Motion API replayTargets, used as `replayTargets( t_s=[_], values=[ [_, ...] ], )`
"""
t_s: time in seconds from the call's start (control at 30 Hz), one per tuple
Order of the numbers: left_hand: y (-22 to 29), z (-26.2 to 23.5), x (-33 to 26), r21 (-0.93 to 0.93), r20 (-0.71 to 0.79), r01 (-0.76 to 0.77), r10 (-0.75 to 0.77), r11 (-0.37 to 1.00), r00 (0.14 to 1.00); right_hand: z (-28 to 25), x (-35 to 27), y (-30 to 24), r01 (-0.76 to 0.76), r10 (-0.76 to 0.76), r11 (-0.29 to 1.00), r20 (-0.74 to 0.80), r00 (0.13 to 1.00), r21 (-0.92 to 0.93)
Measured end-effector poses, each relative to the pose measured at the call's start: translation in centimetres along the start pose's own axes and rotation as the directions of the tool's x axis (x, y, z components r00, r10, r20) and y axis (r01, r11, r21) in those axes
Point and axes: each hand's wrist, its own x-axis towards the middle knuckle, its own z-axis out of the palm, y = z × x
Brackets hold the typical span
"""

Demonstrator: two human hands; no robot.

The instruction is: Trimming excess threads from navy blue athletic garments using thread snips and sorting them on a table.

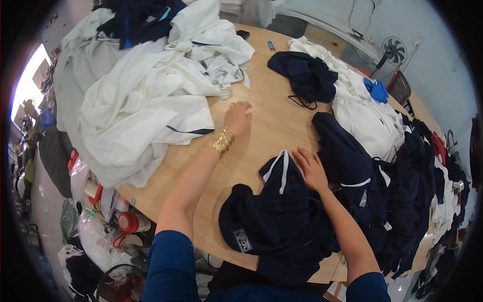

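Note:
A navy garment [282,211] with white trim and a small pale patch lies bunched at the near edge of the table. My right hand [311,170] rests at its upper right edge, fingers stretched out and lying flat, holding nothing. Over the middle of the table is my left hand [238,119], above a gold bracelet on the wrist. Its fingers are curled closed; what they hold, if anything, I cannot make out. Just left of this hand spreads a heap of white garments [146,95], one with a dark-edged strip.
The wooden table [266,126] carries navy garments [347,151] and white garments [365,110] on the right. Small blue snips [271,46] and a dark phone-like object [243,34] lie at the far edge. A red-lidded container [132,222] sits below the left edge.

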Motion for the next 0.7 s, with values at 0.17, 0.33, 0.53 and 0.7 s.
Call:
replayTargets(
  t_s=[0.17, 0.33, 0.53, 0.7],
  values=[
    [-1.9, 3.4, 8.3, -0.084, -0.127, 0.386, -0.394, 0.919, 0.91, -0.7, 0.4, -0.4, -0.056, 0.053, 0.995, 0.036, 0.998, 0.085],
    [-1.9, 4.9, 11.8, 0.213, -0.246, 0.471, -0.419, 0.856, 0.874, -1.7, 0.6, -0.9, -0.08, 0.076, 0.987, 0.031, 0.997, 0.139],
    [-0.9, 4.2, 6.7, -0.223, 0.267, 0.204, -0.142, 0.953, 0.953, -1.4, 0.2, -0.9, -0.061, 0.06, 0.987, 0.011, 0.998, 0.147],
    [6.3, -2.3, -7.9, -0.392, 0.322, 0.119, 0.015, 0.912, 0.947, -0.8, -0.2, 0.1, -0.068, 0.07, 0.987, -0.011, 0.997, 0.147]
  ],
)
